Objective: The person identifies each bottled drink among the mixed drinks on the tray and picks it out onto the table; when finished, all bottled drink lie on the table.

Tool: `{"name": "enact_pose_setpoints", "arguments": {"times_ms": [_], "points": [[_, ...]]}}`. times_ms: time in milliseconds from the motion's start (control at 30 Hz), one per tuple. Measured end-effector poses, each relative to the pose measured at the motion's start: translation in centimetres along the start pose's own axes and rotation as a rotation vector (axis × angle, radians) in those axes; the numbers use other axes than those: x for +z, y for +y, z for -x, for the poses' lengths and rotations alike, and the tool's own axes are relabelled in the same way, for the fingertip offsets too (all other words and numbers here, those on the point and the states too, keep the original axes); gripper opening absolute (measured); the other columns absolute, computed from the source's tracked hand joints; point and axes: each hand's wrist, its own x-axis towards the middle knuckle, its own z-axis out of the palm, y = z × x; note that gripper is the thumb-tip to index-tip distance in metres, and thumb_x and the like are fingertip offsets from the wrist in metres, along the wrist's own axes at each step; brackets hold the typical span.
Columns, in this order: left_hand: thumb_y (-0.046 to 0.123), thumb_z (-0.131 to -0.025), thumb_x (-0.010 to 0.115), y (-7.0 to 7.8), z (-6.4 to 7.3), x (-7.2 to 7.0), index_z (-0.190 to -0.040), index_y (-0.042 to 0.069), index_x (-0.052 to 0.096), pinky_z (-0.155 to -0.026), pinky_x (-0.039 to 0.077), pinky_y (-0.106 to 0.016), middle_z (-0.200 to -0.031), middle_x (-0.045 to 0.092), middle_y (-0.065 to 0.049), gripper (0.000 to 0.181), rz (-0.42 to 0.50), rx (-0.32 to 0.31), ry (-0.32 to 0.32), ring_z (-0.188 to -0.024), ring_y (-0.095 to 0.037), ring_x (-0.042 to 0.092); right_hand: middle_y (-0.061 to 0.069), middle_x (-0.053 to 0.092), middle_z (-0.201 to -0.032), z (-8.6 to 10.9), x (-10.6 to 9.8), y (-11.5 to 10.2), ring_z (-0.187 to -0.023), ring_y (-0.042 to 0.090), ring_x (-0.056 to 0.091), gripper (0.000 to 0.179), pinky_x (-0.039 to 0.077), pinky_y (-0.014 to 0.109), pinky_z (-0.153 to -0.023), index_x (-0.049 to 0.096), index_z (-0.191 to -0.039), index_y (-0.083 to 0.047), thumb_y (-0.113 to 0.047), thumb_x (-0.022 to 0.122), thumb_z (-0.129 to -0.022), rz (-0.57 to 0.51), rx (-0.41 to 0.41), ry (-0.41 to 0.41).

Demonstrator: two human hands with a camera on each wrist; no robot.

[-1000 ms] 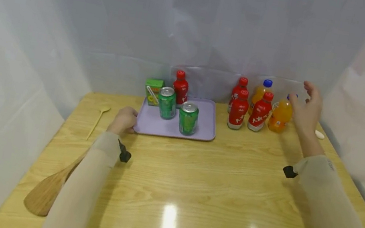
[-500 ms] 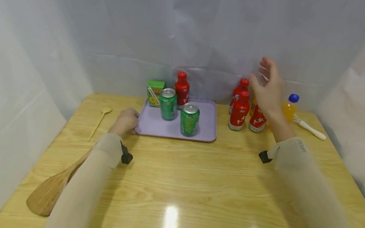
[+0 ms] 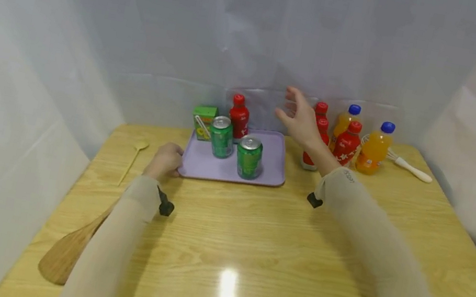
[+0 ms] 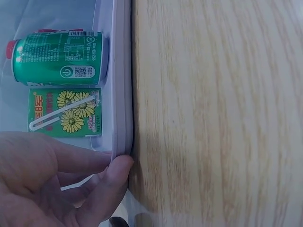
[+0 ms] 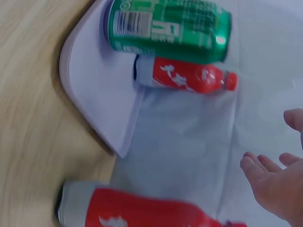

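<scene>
My left hand [image 3: 165, 161] pinches the near left corner of a lilac tray [image 4: 122, 80] between thumb and fingers. On the tray stand two green drink cans [image 3: 249, 157], a green drink carton [image 4: 66, 112] with a white straw on its side, and a red bottle [image 3: 239, 117]. Above the gap between the tray's right edge and the other bottles hangs my right hand [image 3: 302, 122], fingers spread and holding nothing. Its forearm partly covers a red bottle [image 5: 137, 208] standing right of the tray.
Beyond the right hand stand more red bottles [image 3: 346, 145] and two orange drink bottles [image 3: 373, 151] with blue caps. A whisk [image 3: 413, 170] lies at the far right. At left lie a yellow spoon [image 3: 133, 159] and a wooden spatula [image 3: 66, 253], partly under the left sleeve.
My right hand has swept left from the orange bottles, past the red ones, to beside the tray, uncovering the whisk. My left hand has kept its hold on the tray corner.
</scene>
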Motion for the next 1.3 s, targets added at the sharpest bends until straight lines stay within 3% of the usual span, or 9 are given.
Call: {"name": "enact_pose_setpoints", "arguments": {"times_ms": [233, 500, 833, 1100, 1300], "points": [[-0.009, -0.089, 0.045, 0.2, 0.4, 0.5, -0.146, -0.011, 0.051, -0.057, 0.060, -0.024, -0.138, 0.059, -0.034, 0.058, -0.009, -0.003, -0.010, -0.064, -0.015, 0.062, 0.023, 0.048, -0.160, -0.8, 3.0, 1.0, -0.144, 0.040, 0.054, 0.073, 0.047, 0.050, -0.120, 0.033, -0.163, -0.009, -0.018, 0.070, -0.100, 0.072, 0.059, -0.091], [-0.011, -0.087, 0.043, 0.1, 0.6, 0.0, -0.143, -0.013, 0.053, -0.055, 0.060, -0.024, -0.135, 0.060, -0.035, 0.057, -0.042, 0.001, 0.017, -0.062, -0.014, 0.062, 0.021, 0.047, -0.161, -2.2, 5.3, 1.7, -0.145, 0.038, 0.052, 0.079, 0.048, 0.051, -0.118, 0.029, -0.166, -0.017, -0.023, 0.072, -0.100, 0.129, 0.123, -0.199], [-0.005, -0.092, 0.043, 0.2, 1.3, 0.5, -0.145, -0.009, 0.054, -0.055, 0.060, -0.024, -0.137, 0.061, -0.032, 0.054, -0.025, 0.001, 0.002, -0.062, -0.013, 0.062, 0.020, 0.047, -0.162, -2.8, 5.4, 2.8, -0.146, 0.038, 0.052, 0.084, 0.042, 0.050, -0.123, 0.027, -0.167, -0.018, -0.026, 0.075, -0.098, 0.171, 0.167, -0.306], [-0.006, -0.091, 0.046, 0.4, 1.7, 0.7, -0.146, -0.010, 0.052, -0.055, 0.059, -0.023, -0.140, 0.060, -0.033, 0.055, 0.007, 0.008, -0.011, -0.063, -0.013, 0.062, 0.016, 0.040, -0.168, -3.5, 5.5, 2.9, -0.148, 0.038, 0.048, 0.091, 0.041, 0.051, -0.124, 0.022, -0.169, -0.023, -0.028, 0.077, -0.096, 0.226, 0.149, -0.380], [-0.006, -0.092, 0.051, 0.3, 2.1, 0.6, -0.148, -0.009, 0.051, -0.057, 0.059, -0.022, -0.140, 0.059, -0.032, 0.055, 0.033, -0.011, -0.035, -0.064, -0.012, 0.062, 0.011, 0.036, -0.172, -3.9, 6.0, 2.7, -0.155, 0.033, 0.040, 0.092, 0.034, 0.048, -0.129, 0.023, -0.169, -0.020, -0.028, 0.078, -0.095, 0.280, 0.112, -0.415]]}}
